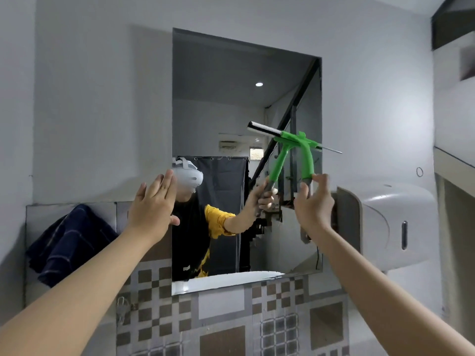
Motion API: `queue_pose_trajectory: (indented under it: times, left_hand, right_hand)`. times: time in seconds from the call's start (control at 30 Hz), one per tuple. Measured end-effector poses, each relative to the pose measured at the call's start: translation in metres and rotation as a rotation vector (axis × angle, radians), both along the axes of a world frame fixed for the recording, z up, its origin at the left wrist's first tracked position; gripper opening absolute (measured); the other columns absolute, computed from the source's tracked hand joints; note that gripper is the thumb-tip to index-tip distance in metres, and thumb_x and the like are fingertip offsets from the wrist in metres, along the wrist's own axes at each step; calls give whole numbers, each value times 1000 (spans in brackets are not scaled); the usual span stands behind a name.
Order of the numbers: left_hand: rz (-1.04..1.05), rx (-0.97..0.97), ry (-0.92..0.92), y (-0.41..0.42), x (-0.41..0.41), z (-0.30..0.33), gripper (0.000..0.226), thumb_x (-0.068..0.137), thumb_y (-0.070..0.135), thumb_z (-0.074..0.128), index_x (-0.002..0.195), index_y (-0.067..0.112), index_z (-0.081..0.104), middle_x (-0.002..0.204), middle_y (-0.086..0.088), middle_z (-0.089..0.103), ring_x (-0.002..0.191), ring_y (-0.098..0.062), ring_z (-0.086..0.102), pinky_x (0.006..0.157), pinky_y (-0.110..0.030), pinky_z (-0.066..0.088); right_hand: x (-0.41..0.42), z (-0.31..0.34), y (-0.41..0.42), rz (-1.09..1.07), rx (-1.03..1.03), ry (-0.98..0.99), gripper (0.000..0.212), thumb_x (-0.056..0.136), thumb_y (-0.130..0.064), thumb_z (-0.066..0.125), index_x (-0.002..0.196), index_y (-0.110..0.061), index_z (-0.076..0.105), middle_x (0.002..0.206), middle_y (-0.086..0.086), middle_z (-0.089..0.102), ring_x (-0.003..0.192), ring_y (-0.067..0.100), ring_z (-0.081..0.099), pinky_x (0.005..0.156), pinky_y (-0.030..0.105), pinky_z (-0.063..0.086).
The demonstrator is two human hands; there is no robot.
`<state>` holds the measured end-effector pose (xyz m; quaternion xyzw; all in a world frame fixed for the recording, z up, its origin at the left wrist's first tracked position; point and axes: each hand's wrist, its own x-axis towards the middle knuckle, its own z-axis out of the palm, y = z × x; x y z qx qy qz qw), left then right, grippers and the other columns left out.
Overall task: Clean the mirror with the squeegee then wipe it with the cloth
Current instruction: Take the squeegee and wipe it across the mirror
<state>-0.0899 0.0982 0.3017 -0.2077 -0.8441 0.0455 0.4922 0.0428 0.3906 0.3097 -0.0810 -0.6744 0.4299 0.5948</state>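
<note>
View from a head-worn camera facing a white bathroom wall w/ a frameless rectangular mirror (218, 98) mounted on it. Two bare forearms reach up from the bottom corners. The right hand (312, 204) is closed around the grey lower handle of a green squeegee (307, 155), held upright against the right part of the glass; its green neck rises to a blade bar that runs tilted, the left end higher, the thin metal right end poking just past the mirror's right edge. A reflected copy of the squeegee sits just left of the real one. The left hand (154, 201) is open, fingers straight and together, palm toward the wall at the mirror's left edge — whether it touches the surface, cannot tell. A dark blue cloth (69, 242) hangs crumpled on the wall well left of the mirror, below the left hand. A white paper dispenser (390, 222) is fixed to the wall just right of the mirror. Below — brown-and-grey checker tiles (154, 283). The mirror reflects a person in a yellow-and-black top.
</note>
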Motion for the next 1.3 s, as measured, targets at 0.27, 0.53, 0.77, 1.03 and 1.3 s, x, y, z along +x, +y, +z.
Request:
queue_pose_trajectory:
  times: [0.27, 0.53, 0.77, 1.03, 1.3]
  left_hand:
    - [-28, 0, -20, -1, 4, 0, 98, 77, 41, 67, 146, 6, 7, 156, -10, 0, 143, -28, 10, 112, -48, 14]
    - [-44, 3, 32, -2, 1, -2, 113, 40, 32, 90, 135, -2, 39, 145, -18, 36, 128, -37, 42, 97, -55, 38]
    - [-56, -17, 85, -5, 4, -17, 99, 51, 31, 87, 133, -2, 43, 142, -16, 41, 126, -33, 46, 100, -51, 37]
    - [-40, -55, 35, -7, 9, -39, 113, 45, 44, 87, 137, 0, 37, 145, -15, 37, 128, -33, 43, 100, -48, 38]
    - [8, -87, 52, -7, 4, -42, 118, 39, 52, 85, 136, -1, 40, 146, -14, 36, 129, -32, 42, 100, -49, 34]
  right_hand:
    - [-12, 17, -85, 146, -222, 8, 14, 98, -13, 38, 111, -14, 32, 77, -3, 53, 69, 17, 57, 54, 31, 43]
    - [-16, 9, -137, 210, -118, -20, 11, 100, -13, 36, 109, -12, 31, 70, -5, 51, 55, 3, 50, 36, 11, 33]
    - [-23, 1, -158, 231, -31, -21, 14, 100, -15, 38, 98, -20, 25, 68, -5, 51, 55, 7, 52, 43, 21, 39]
    - [-40, -15, -174, 195, 162, -73, 13, 99, -21, 36, 105, -23, 25, 80, 12, 63, 66, 29, 65, 55, 49, 56]
    - [-44, -34, -120, 24, 478, -103, 16, 98, -17, 40, 110, -8, 35, 72, 12, 57, 48, 16, 49, 37, 24, 30]
